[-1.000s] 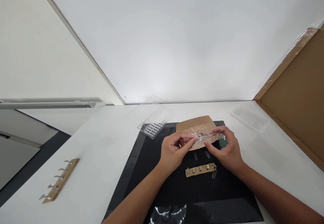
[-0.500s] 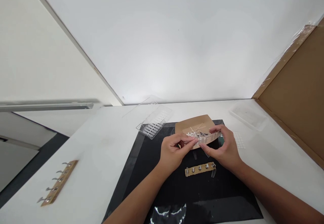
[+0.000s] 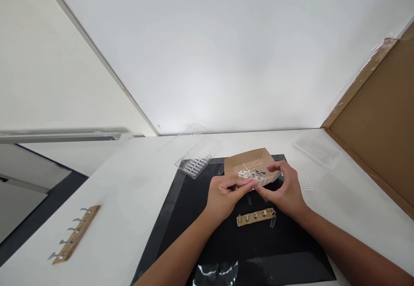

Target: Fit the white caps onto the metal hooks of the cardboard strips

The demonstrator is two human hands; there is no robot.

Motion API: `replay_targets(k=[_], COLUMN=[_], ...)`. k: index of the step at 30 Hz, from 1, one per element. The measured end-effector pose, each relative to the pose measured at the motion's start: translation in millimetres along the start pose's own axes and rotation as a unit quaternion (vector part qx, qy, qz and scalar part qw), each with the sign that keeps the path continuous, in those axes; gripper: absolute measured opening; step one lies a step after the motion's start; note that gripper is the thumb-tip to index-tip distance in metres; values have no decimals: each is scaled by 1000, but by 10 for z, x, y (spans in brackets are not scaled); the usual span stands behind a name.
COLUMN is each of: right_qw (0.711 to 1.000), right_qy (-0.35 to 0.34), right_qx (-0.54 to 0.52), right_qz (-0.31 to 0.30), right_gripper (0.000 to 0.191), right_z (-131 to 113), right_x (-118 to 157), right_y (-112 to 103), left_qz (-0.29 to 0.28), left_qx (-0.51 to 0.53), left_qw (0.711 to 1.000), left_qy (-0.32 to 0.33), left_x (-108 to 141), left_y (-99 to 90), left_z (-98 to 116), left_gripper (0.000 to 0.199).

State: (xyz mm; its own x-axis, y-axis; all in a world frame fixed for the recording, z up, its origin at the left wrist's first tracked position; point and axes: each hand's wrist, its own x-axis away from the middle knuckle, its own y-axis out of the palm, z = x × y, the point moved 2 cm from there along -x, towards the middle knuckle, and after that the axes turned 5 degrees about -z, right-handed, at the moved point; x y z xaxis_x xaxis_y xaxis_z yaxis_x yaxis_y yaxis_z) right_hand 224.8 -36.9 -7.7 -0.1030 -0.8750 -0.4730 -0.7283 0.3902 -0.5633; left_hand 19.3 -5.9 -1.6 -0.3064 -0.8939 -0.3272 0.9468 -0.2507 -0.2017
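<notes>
Over the front of a brown paper tray, both hands hold a clear, ridged plastic strip. My left hand is closed, its thumb and fingertips pinching the strip's left end. My right hand grips it with the thumb below and the index finger curved round the right end. Small white pieces and thin clear sticks lie in the tray. Nearer me, a short tan strip bears several metal studs, with clear nail tips at its ends. The hands hide part of the tray's front.
A black mat covers the middle of the white table. An open clear case with white nail tips stands at back left, a clear plastic box at back right. A white dotted sheet lies right; a wooden nail stand sits left.
My hands have drawn slightly closer together, and the thumbs now meet at the strip. The strip sits a little lower and more of the white pieces show behind it.
</notes>
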Motion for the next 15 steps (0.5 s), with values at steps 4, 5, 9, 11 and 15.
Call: replay_targets(k=[4, 5, 9, 11, 15], right_qw=[1000, 1000, 999, 998, 995], right_qy=[-10, -10, 5, 8, 11], right_qx=[-7, -12, -36, -64, -98], right_qz=[-10, -13, -11, -6, -2], right_gripper=[50, 49, 55, 61, 59], right_z=[27, 42, 109, 131, 155], right_x=[9, 15, 43, 50, 51], right_y=[-6, -7, 1, 9, 19], left_qz=[-1, 7, 61, 108, 171], left_qx=[17, 12, 9, 13, -50], left_qw=[1000, 1000, 998, 994, 984], left_qy=[-17, -18, -22, -22, -8], left_x=[-8, -18, -91, -133, -194], left_y=[-17, -32, -136, -220, -394], left_z=[31, 48, 58, 9, -101], left_gripper=[10, 10, 16, 20, 26])
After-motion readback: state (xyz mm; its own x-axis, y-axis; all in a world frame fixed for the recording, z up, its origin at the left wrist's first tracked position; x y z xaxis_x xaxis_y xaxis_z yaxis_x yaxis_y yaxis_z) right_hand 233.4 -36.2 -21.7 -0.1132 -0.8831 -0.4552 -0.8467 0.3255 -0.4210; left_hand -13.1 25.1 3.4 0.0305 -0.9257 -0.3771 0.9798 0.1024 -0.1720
